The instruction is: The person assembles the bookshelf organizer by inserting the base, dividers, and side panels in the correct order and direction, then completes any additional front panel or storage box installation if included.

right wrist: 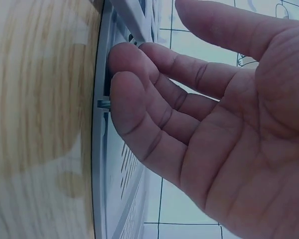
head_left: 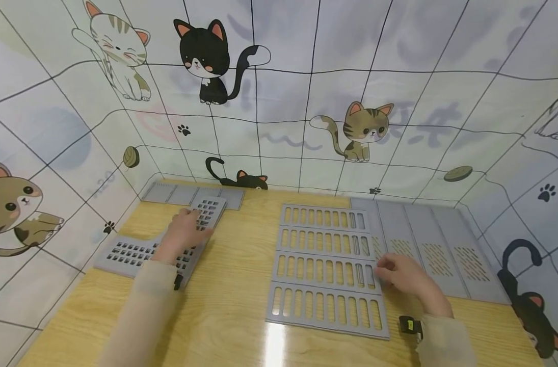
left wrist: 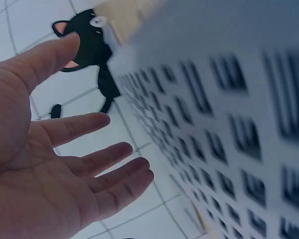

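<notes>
Grey panels with rows of small square holes (head_left: 131, 251) lie at the left, some overlapping at an angle. Over them hovers or rests my left hand (head_left: 183, 233); in the left wrist view its fingers (left wrist: 120, 193) are spread with nothing between them, beside the holed panel (left wrist: 209, 134). Grey slotted panels (head_left: 325, 254) lie side by side in the middle. My right hand (head_left: 404, 275) is at their right edge, its fingers (right wrist: 128, 99) slightly bent and thumb apart. The fingertips are by the panel edge (right wrist: 100, 174), near a small metal piece (right wrist: 104, 104); whether they touch is unclear.
Grey panels with slanted slits (head_left: 412, 219) lie at the right, partly against the slotted ones. Plain grey panels (head_left: 161, 193) lie at the back left. Cat-printed cloth walls (head_left: 283, 92) enclose the wooden table (head_left: 223, 306) on the back and both sides.
</notes>
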The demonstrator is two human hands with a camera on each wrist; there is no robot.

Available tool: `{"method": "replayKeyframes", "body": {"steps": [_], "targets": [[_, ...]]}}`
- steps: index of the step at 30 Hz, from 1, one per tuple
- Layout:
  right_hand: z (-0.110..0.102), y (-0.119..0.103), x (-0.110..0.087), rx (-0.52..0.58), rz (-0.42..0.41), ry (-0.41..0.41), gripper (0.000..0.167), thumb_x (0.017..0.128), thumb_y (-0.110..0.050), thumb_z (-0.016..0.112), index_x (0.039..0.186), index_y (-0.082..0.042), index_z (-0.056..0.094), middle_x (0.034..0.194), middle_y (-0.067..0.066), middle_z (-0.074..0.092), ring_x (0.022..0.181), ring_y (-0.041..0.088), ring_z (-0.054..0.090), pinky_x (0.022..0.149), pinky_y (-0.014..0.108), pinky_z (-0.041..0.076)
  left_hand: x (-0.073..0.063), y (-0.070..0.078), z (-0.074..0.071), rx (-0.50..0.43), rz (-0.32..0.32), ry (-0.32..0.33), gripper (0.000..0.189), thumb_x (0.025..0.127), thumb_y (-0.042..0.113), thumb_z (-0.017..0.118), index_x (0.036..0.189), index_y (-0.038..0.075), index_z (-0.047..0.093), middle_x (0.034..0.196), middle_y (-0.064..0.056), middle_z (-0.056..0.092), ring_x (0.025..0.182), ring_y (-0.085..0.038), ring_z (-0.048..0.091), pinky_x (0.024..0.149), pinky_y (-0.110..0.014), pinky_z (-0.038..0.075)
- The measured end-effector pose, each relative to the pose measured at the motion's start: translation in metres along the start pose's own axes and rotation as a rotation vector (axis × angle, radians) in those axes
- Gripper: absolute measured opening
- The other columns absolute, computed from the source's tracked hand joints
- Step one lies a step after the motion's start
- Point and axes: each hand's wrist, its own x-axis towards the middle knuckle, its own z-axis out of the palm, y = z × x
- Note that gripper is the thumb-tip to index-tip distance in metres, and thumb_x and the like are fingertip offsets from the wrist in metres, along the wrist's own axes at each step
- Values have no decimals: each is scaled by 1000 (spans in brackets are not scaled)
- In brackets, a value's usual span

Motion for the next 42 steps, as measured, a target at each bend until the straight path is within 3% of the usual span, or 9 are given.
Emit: {"method": "replayKeyframes", "body": {"steps": [7, 13, 21, 29, 42], "targets": [[1, -2, 0, -25, -3, 11, 19, 99, -18, 67, 104, 0, 68, 99, 10, 71, 75, 19, 62, 65, 34, 54, 4, -14, -3, 50, -59, -77, 101, 92, 49, 74, 155, -13, 27, 145, -48, 31, 131, -66, 35, 106, -76, 31], [3, -2, 1, -36, -7, 25, 21, 98, -18, 68, 105, 2, 67, 101, 13, 72, 74, 18, 62, 65, 34, 53, 6, -17, 0, 80, -108, -125, 116, 83, 59, 80, 155, -12, 25, 141, -48, 36, 128, -65, 39, 105, -77, 31], [6, -3, 3, -71, -8, 58, 25, 97, -19, 68, 105, 4, 67, 97, 14, 72, 72, 17, 63, 64, 34, 52, 11, -16, 4, 110, -164, -135, 117, 80, 59, 82, 155, -11, 25, 133, -50, 36, 122, -65, 41, 102, -76, 34], [7, -3, 5, -62, 20, 67, 28, 97, -19, 69, 108, 6, 66, 98, 16, 72, 73, 17, 65, 65, 34, 53, 12, -21, 2, 78, -151, -73, 125, 74, 60, 85, 158, -7, 20, 134, -48, 33, 122, -65, 37, 101, -76, 32], [8, -6, 7, -94, 35, 85, 29, 94, -22, 72, 103, 5, 65, 93, 12, 70, 77, 20, 61, 66, 35, 50, 11, 4, -14, 5, -58, 184, 131, 75, 52, 87, 162, -4, 7, 143, -54, 23, 133, -71, 25, 105, -81, 24]]}}
